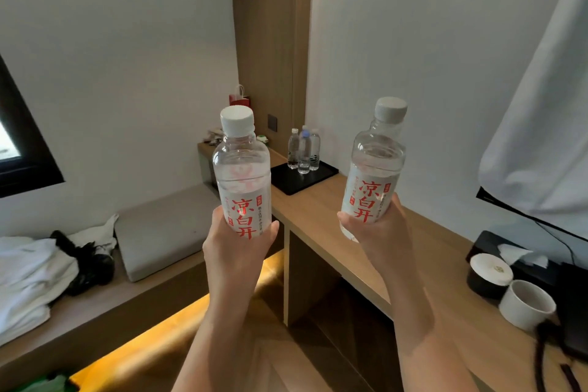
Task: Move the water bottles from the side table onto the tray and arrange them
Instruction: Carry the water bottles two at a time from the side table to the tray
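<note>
Now facing the long wooden desk (318,216), aiming for the black tray (286,183) lying ahead at its far end, between both hands, already bearing three small bottles (304,149). Gripping one upright bottle (243,175) in the left hand (237,245), a second bottle (374,169), tilted slightly, in the right hand (378,232).

- Left hand (235,248) grips one water bottle (243,175) upright, nearer than the black tray (288,183).
- Right hand (378,235) grips another bottle (374,169), right of the tray.
- Three bottles (304,151) stand on the tray.
</note>
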The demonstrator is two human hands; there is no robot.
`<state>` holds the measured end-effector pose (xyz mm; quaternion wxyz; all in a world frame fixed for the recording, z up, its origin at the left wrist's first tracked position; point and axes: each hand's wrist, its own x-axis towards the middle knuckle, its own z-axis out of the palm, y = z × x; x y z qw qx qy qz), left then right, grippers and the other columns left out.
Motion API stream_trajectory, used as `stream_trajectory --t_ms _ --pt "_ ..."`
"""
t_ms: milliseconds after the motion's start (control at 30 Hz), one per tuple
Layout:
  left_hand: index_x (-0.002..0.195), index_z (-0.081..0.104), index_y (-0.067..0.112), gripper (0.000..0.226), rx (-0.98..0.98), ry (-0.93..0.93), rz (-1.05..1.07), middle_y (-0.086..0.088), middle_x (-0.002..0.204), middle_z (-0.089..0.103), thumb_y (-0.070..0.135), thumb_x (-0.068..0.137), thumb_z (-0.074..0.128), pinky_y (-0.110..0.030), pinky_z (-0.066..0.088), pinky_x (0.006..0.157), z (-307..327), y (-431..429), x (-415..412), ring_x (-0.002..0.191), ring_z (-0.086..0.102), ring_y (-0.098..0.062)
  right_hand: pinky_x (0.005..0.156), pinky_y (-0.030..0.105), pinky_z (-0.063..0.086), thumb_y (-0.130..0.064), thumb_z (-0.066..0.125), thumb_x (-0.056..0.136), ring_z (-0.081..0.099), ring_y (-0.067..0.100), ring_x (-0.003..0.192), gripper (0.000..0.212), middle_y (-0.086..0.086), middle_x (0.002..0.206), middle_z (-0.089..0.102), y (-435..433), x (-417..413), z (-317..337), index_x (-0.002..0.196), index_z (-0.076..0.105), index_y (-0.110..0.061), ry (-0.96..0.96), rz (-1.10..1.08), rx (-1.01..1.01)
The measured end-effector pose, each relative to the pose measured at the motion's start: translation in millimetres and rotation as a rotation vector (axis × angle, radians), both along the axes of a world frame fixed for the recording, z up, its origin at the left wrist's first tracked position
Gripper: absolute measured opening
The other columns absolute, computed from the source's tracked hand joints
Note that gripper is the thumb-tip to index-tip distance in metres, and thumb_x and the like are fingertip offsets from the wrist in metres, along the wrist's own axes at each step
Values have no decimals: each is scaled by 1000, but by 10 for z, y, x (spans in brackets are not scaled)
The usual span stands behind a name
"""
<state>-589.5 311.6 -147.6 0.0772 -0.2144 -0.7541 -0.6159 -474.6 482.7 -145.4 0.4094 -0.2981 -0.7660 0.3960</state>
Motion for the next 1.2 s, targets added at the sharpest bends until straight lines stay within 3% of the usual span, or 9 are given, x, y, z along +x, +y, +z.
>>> stream_trajectory --t_ms 167,433,567,700,800,867,1000,1133,1200 --pt "131 46 20 71 -51 16 -24 9 110 59 28 71 84 -5 40 67 -162 184 -570 96 54 -6 52 4 41 -30 81 77 53 -4 80 59 -11 102 54 219 -532 -133 125 48 -24 -38 -46 20" --pt "127 48 17 67 -26 35 -24 10 106 57 25 71 84 -2 38 68 -293 587 -1238 94 54 -4 54 -2 41 -29 83 74 57 -4 78 53 -23 89 54 666 -1320 -324 114 49 -29 -28 -30 0" --pt "126 51 14 67 -31 87 -19 9 107 58 24 70 85 3 42 63 -363 956 -1606 93 57 -3 54 8 47 -33 84 71 61 2 85 56 -18 94 59 1052 -1721 -424 118 53 -25 -2 -7 -35" --pt "126 52 14 66 -1 71 -33 12 107 57 21 70 85 6 41 67 -470 1382 -2003 90 56 3 68 27 59 -56 77 59 66 11 92 70 -7 101 65 1460 -2112 -510 118 54 -27 3 39 -83" --pt "128 50 15 68 6 18 -40 12 107 55 22 69 85 8 37 62 -445 1792 -2366 97 53 -1 63 16 51 -40 82 69 62 5 88 58 -12 98 63 1834 -2415 -457 116 51 -27 -7 39 -129" --pt "124 49 22 65 52 -71 -91 17 103 54 18 70 84 7 37 60 -399 2064 -2570 88 53 2 60 13 43 -29 83 73 58 2 85 55 -12 97 60 2085 -2598 -388 116 48 -27 -11 11 -144" --pt "116 49 36 60 164 -178 -158 20 103 58 17 69 84 -6 47 61 -434 2451 -2913 94 57 5 61 17 45 -26 83 73 59 5 88 56 -11 98 61 2527 -3008 -345 118 50 -25 -9 19 -175" --pt "105 49 46 57 186 -195 -148 20 102 60 18 69 84 -7 47 62 -475 2753 -3227 93 55 18 57 13 40 -27 83 75 52 -2 81 56 -20 91 54 2829 -3356 -354 114 43 -33 -24 47 -174" --pt "103 49 47 57 171 -210 -129 21 99 59 20 69 85 -7 45 62 -504 2880 -3352 92 56 16 57 12 39 -27 83 74 52 -2 81 57 -20 91 53 2936 -3474 -393 113 42 -34 -40 55 -194"
